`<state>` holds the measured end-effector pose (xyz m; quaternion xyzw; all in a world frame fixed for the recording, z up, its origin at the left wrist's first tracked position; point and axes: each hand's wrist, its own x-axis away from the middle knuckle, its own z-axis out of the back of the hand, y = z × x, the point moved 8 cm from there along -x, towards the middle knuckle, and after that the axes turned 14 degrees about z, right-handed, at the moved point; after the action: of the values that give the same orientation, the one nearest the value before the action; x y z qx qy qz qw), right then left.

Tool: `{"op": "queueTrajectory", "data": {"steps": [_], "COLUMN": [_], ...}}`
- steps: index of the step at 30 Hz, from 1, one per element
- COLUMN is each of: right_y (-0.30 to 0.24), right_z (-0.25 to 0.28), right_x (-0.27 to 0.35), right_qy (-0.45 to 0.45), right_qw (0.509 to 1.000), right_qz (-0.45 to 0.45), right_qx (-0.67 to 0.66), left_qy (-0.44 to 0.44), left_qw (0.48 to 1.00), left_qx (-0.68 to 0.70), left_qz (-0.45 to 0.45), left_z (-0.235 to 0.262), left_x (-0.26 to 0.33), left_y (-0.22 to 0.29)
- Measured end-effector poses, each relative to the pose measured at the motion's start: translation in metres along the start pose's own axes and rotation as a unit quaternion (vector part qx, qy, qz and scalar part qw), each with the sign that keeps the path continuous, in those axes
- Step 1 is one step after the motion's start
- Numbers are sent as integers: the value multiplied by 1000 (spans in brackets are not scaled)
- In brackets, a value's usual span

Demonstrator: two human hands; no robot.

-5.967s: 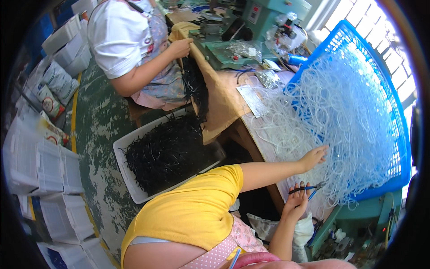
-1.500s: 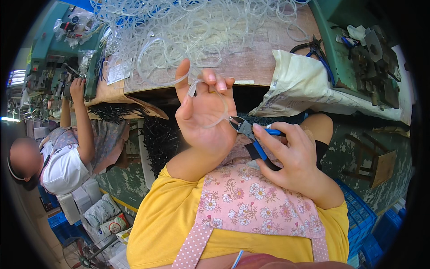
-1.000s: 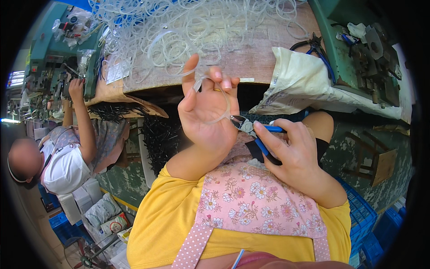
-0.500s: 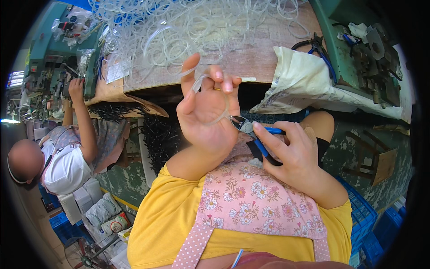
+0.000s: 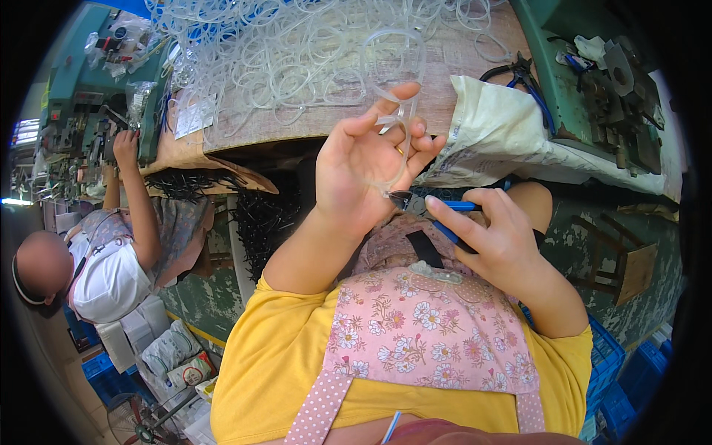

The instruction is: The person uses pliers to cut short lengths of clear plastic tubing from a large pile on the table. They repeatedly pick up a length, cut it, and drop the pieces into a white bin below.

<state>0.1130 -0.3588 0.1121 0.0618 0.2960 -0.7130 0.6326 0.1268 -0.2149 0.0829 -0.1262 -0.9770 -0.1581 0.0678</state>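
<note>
My left hand [image 5: 363, 167] is raised in front of me, fingers [image 5: 386, 104] curled and pinched on a clear plastic ring [image 5: 397, 96]; compared with half a second ago the ring now stands taller above my fingertips, and the index finger points more to the right across it. The ring's lower end runs down over my palm to the cutters [image 5: 423, 206]. My right hand [image 5: 493, 237] is closed round the blue handles of the cutters, about where it was a moment ago; the tip sits right at the heel of my left hand, touching or just beside the ring's bottom end, can't tell which. Whether the blades are closed is too small to see. Both hands hang over my floral apron [image 5: 423, 326] and yellow shirt [image 5: 274, 348]. Beyond them the wooden table [image 5: 460, 67] carries a heap of clear rings [image 5: 282, 52], same as before. A white sack [image 5: 504, 133] lies to the right of it, pliers [image 5: 519, 74] just above that. On the left a co-worker's hand [image 5: 124, 144] rests at a green machine [image 5: 81, 111], unchanged, with black ties [image 5: 259, 215] heaped between us.
</note>
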Motion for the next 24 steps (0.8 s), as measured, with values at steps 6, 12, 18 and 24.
{"op": "queueTrajectory", "data": {"steps": [6,12,18,24], "right_y": [18,-1,-1,6], "right_z": [10,14,14,11], "right_x": [9,-8,-10,-6], "right_qy": [98,44,10,-42], "right_qw": [958,996,998,965], "right_qz": [-145,-52,-32,-64], "right_qx": [-228,-64,-50,-252], "left_qy": [-19,-23,-83,-12], "left_qw": [999,999,996,985], "left_qx": [42,11,-40,-164], "left_qz": [-13,-22,6,-49], "left_z": [-1,-3,-14,12], "left_x": [-1,0,-1,6], "left_y": [3,5,3,0]}}
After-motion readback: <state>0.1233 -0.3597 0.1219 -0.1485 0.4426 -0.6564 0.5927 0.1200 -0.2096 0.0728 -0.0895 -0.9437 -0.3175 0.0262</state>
